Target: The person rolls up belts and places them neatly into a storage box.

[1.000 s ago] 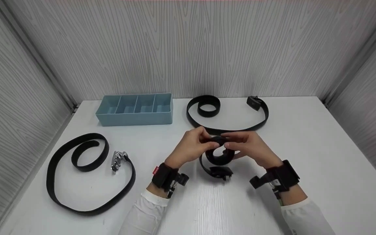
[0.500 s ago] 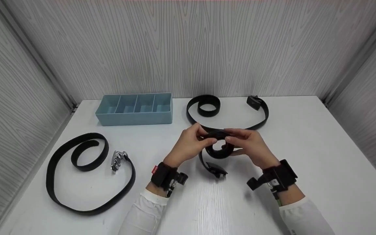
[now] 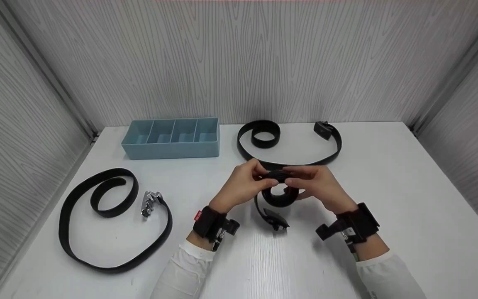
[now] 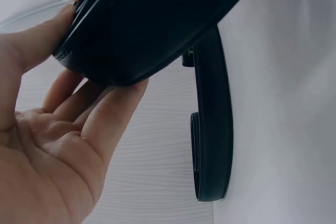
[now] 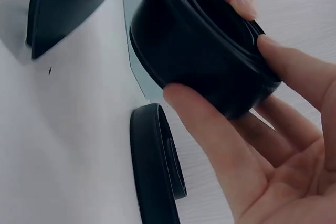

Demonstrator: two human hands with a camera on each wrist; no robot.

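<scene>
A black belt (image 3: 279, 202) is rolled into a coil of several layers, held up between both hands near the middle of the table. My left hand (image 3: 242, 185) pinches its left side, thumb on the near edge and fingers behind; the left wrist view shows the smooth outer face of the coil (image 4: 157, 19). On the other side my right hand (image 3: 321, 187) grips the coil the same way, and the stacked layers of the roll (image 5: 205, 51) show in the right wrist view. From the coil a short unrolled length hangs down to the buckle end (image 3: 275, 219), low over the table.
Behind the hands a second black belt (image 3: 334, 154) lies loosely curled on the white table (image 3: 405, 199). At the left lies a third belt (image 3: 65, 224) with a shiny silver buckle (image 3: 149, 204). A blue tray (image 3: 171, 152) with several compartments stands at the back left, near the wall.
The coil has become tighter, its centre hole smaller. Both hands rose slightly with it, then came down a little. The hanging buckle end has swung to the left.
</scene>
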